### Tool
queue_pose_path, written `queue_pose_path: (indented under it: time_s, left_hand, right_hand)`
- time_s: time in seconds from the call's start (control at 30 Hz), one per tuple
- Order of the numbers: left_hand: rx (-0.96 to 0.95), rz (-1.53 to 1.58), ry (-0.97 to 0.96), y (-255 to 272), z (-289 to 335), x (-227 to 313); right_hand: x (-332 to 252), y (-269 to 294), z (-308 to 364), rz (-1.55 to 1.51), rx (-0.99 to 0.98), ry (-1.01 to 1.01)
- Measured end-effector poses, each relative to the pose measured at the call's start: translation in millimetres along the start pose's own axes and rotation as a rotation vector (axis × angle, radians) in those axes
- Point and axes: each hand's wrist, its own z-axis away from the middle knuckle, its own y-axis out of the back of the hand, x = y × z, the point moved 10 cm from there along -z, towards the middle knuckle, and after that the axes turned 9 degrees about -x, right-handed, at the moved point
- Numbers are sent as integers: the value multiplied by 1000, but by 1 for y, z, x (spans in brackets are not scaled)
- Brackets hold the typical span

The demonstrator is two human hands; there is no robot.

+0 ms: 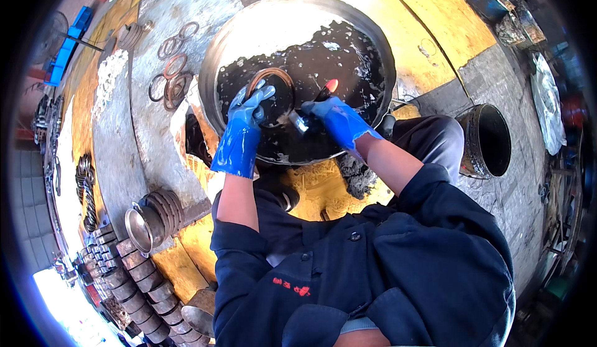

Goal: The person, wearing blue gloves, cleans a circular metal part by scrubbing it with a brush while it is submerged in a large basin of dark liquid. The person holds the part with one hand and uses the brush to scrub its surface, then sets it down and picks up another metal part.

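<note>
A wide round metal basin (390, 67) of dark liquid, with pale foam along its far side, sits in front of me. Over its near half, my left hand (244, 123), in a wet blue glove, has its fingers closed on the left side of a large brownish ring (290, 81). My right hand (341, 118), also gloved in blue, grips a short hand tool (332, 86) with a black, red-tipped handle. The tool's shiny flat end is beside the ring's lower right; blur hides whether it is a brush or a scraper, and whether it touches the ring.
Several loose rings (176, 79) lie left of the basin. Nearer are a stack of round metal rims (144, 227) and rows of stacked metal cylinders (138, 278). A dark bucket (493, 140) stands at right, with a clear plastic bag (547, 107) beyond.
</note>
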Motion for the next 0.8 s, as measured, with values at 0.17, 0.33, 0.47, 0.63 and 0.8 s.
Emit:
queue_pose_path:
  time_s: [0.17,0.33,0.47,0.63,0.8]
  left_hand:
    - [49,-43,-101,18,-13,-9]
    - [-186,140,-173,-10,-15,3]
    - [-491,538,-205,-17,-14,-8]
    - [7,-520,-451,24,-16,-2]
    - [63,-1334,-691,-64,17,48]
  right_hand:
    - [0,14,6,-1,78,-205]
    - [37,53,-40,80,159,63]
    - [14,29,-50,-82,-47,103]
    - [-9,35,-41,351,-110,113]
    - [-44,25,-22,1096,29,113]
